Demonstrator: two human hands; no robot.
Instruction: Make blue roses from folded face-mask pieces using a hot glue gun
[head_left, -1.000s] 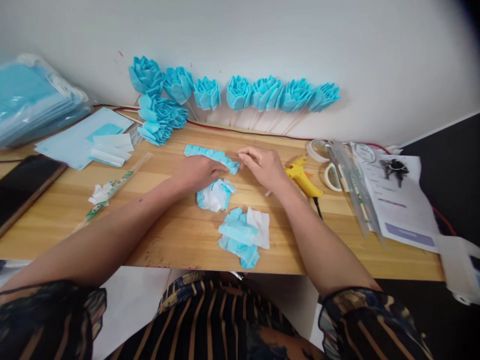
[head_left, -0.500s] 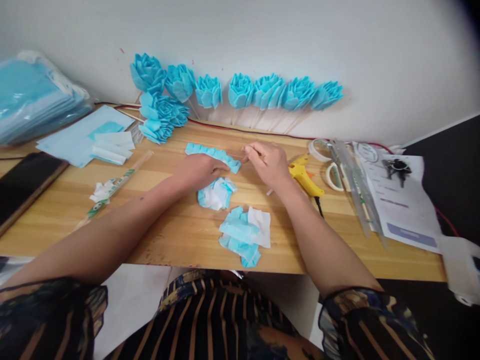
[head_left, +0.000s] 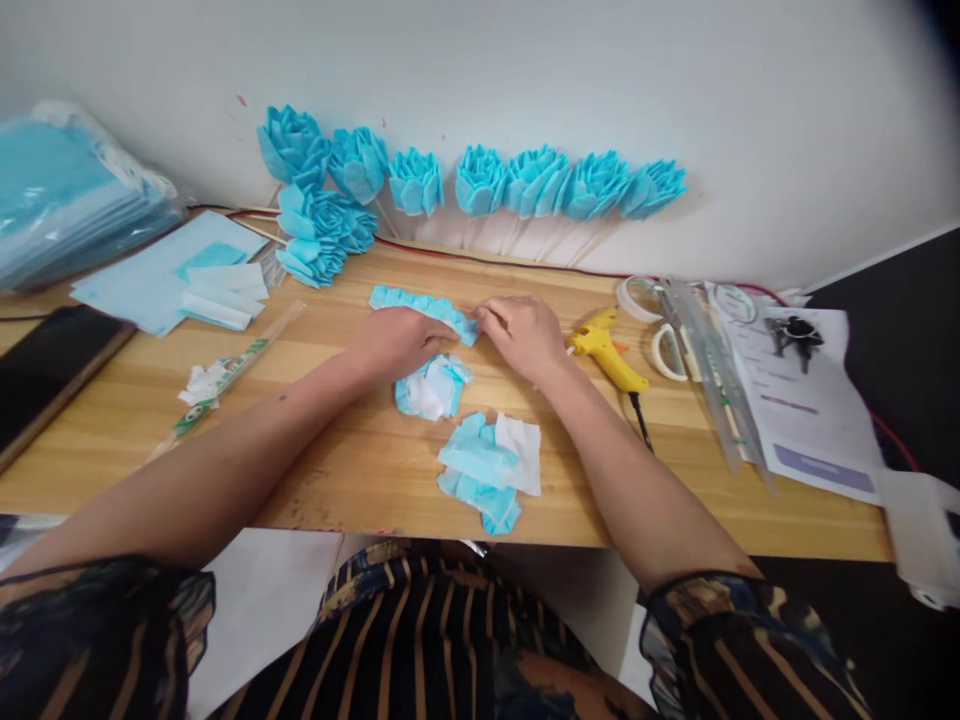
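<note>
A scalloped strip of blue fabric petals (head_left: 412,298) lies across the middle of the table. My left hand (head_left: 397,340) is closed over its near side, thumb and fingers pressed together at the strip near its right end. At the very tip of that end, my right hand (head_left: 521,330) has its fingers drawn into a pinch; whatever is between them is hidden. A small pale tip shows below the right wrist, too small to name. Close by are a crumpled blue-and-white fabric bunch (head_left: 435,387) and a loose pile of blue and white fabric pieces (head_left: 484,465).
Blue fabric flowers on sticks (head_left: 480,182) lean along the wall. A yellow glue gun (head_left: 609,350) lies right of my hand, near tape rolls (head_left: 667,352) and papers with keys (head_left: 796,338). On the left are a phone (head_left: 56,365), fabric sheets (head_left: 169,270) and a plastic bag (head_left: 75,200).
My right hand has shifted slightly left and down, bringing its fingertips to the right end of the strip. More of the glue gun's nozzle shows. My left hand has stayed in place.
</note>
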